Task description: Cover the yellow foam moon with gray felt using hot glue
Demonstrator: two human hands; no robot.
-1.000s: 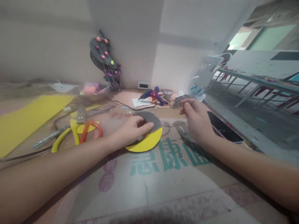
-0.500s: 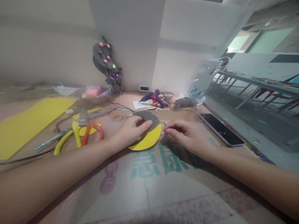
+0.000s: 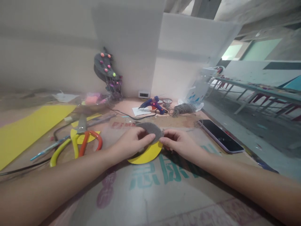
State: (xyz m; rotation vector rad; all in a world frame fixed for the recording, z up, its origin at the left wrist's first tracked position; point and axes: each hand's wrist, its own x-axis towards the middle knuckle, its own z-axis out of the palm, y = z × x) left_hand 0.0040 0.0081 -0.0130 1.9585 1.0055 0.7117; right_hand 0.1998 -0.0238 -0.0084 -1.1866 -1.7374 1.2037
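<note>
Far left, yellow sheet; then scissors. Centre: left hand pressed flat, fingers together, on yellow disc half covered with grey string. Right hand pinching the disc's right edge, seemingly on string. Beyond, glue gun; right, phone.

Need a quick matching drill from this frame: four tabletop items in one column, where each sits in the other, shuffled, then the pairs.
Items:
1. yellow round card disc
2. blue hot glue gun
3. black-screened smartphone
4. orange- and yellow-handled scissors

Places:
A. right of the right hand
B. under the left hand
C. left of the left hand
D. far back, near the wall socket

Pairs: 1-B, 2-D, 3-A, 4-C
</note>
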